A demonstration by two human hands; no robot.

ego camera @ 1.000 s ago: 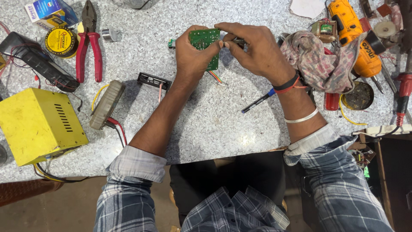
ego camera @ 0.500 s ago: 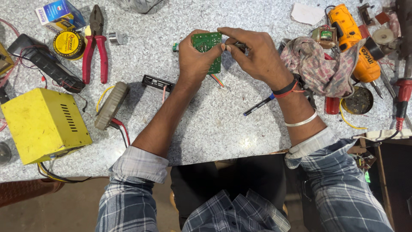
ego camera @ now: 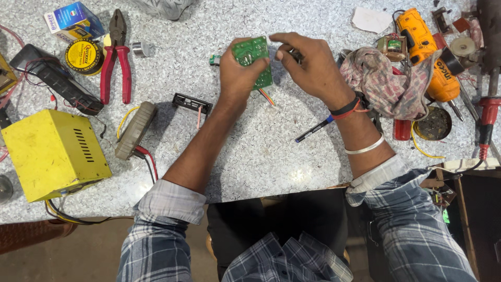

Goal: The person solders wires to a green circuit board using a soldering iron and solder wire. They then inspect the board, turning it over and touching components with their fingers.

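Left hand [ego camera: 237, 78] grips a small green circuit board [ego camera: 253, 55] above the speckled grey stone table [ego camera: 250, 151], right hand [ego camera: 308, 65] pinching at its top edge. Red-handled pliers [ego camera: 116, 57] and a boxy yellow metal case [ego camera: 52, 154] sit off left, an orange power drill [ego camera: 425, 49] off right.

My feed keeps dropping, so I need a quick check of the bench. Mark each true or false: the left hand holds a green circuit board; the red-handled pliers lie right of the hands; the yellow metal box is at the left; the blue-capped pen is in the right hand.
1. The left hand holds the green circuit board. True.
2. The red-handled pliers lie right of the hands. False: they lie to the left.
3. The yellow metal box sits at the left of the speckled tabletop. True.
4. The right hand holds the blue-capped black pen. False: the pen lies on the tabletop beside the right wrist.
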